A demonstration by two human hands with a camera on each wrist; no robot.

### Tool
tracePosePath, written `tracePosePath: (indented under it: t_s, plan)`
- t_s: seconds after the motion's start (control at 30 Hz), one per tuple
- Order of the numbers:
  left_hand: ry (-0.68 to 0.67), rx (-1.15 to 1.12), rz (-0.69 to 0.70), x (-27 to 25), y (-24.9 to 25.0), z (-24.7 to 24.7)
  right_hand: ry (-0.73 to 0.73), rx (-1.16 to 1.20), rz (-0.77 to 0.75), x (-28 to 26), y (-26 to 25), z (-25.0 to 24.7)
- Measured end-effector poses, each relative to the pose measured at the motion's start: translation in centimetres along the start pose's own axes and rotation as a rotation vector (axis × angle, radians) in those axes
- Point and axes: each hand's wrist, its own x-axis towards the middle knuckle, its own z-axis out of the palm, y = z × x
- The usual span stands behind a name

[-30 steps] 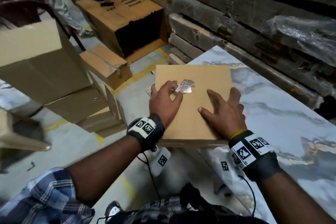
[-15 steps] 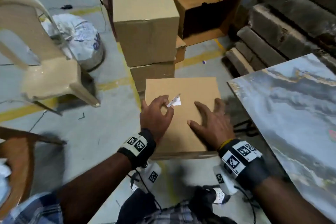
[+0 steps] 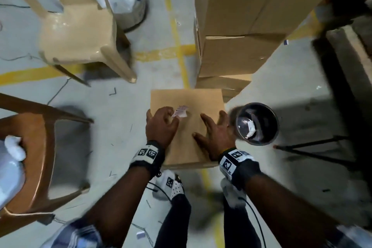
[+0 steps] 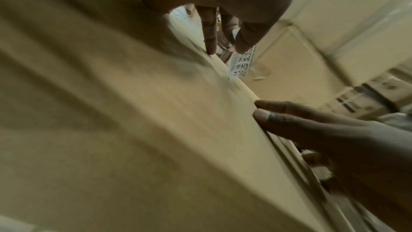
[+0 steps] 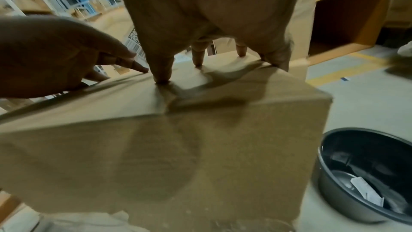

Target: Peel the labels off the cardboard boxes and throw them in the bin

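On top of the cardboard box (image 3: 187, 127) I have both hands. My left hand (image 3: 161, 127) pinches the white label (image 3: 180, 111) between thumb and fingertips, lifted off the cardboard (barcode print shows in the left wrist view). My right hand (image 3: 216, 135) lies flat with fingers spread, pressing the lid. The black bin (image 3: 274, 127) stands just right of the box, scraps of paper inside.

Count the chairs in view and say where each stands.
2. A beige plastic chair stands on the floor far left; a brown chair stands at the near left edge. Others may be out of frame.
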Motion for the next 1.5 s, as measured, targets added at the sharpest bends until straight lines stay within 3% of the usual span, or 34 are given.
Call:
tracePosePath:
  t_s: [0.33, 0.53, 0.67, 0.9, 1.03, 1.13, 1.3, 1.5]
  plan:
    - [-0.077, -0.039, -0.07, 12.4, -15.2, 15.3, -0.026, -0.009, 0.006, 19.8, 5.9, 15.0]
    - [-0.113, -0.129, -0.098, 17.0, -19.8, 21.8, 0.02, -0.027, 0.002, 27.4, 9.7, 20.7]
    - [-0.174, -0.165, -0.194, 18.7, -22.0, 24.6, -0.074, -0.049, 0.003, 31.3, 11.4, 23.2]
    - [-0.169, -0.136, -0.256, 18.0, -22.4, 25.7, -0.184, -0.128, -0.036, 31.8, 12.7, 23.7]
    - [-0.295, -0.132, -0.244, 16.7, -19.5, 25.3, 0.031, 0.135, 0.011, 30.2, 12.4, 20.4]
    - [-0.388, -0.155, -0.244, 15.3, -17.1, 25.8, 0.143, 0.136, 0.001, 27.7, 12.9, 17.5]
    - [-0.501, -0.144, -0.19, 13.1, -12.7, 27.5, 0.17, 0.027, -0.006, 24.7, 15.8, 14.1]
    - [-0.59, -0.098, -0.12, 11.1, -8.3, 30.7, 0.124, 0.067, 0.085, 23.0, 21.7, 11.4]
